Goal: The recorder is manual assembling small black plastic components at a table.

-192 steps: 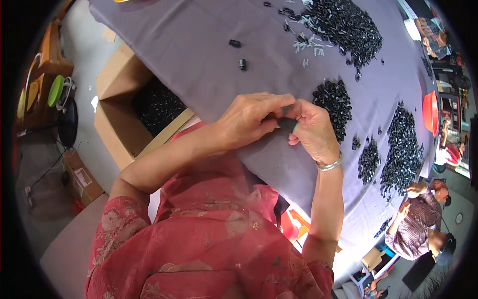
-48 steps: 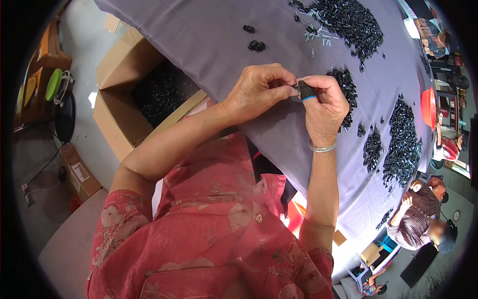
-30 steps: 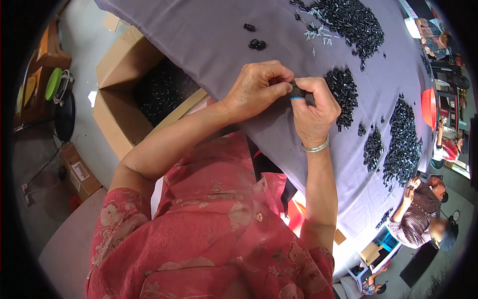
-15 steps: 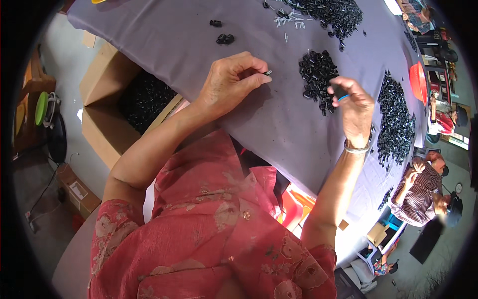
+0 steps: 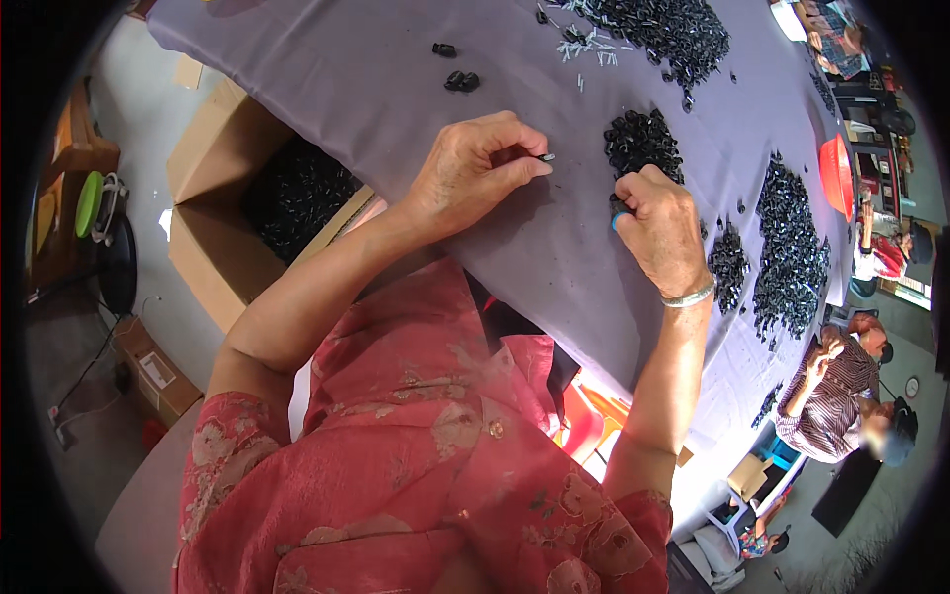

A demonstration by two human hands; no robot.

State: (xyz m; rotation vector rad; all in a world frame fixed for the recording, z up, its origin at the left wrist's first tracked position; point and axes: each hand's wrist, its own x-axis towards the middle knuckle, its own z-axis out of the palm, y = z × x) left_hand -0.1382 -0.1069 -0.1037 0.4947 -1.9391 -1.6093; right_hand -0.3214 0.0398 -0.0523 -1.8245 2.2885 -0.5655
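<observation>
My left hand (image 5: 480, 168) is pinched shut over the cloth on a small dark piece with a pale tip (image 5: 547, 157). Farther right, my right hand (image 5: 658, 228) is closed at the near edge of a pile of small black plastic parts (image 5: 641, 139). Something dark with a blue band (image 5: 619, 210) shows at its thumb; whether it is worn or held I cannot make out. The right fingertips are partly hidden by the hand itself. Beyond my left hand lie a few loose black pieces (image 5: 461, 81) on the purple-grey tablecloth (image 5: 346, 69).
Larger black-part heaps lie at the back (image 5: 683, 35) and right (image 5: 787, 247), with pale thin pins (image 5: 594, 48) by the back one. An open cardboard box (image 5: 203, 247) of black parts stands left below the table edge. Other people (image 5: 821, 396) sit at right near a red basin (image 5: 835, 173).
My right hand has moved left and its fingers have come down to the near edge of the pile. My left hand keeps its pinch and has barely moved.
</observation>
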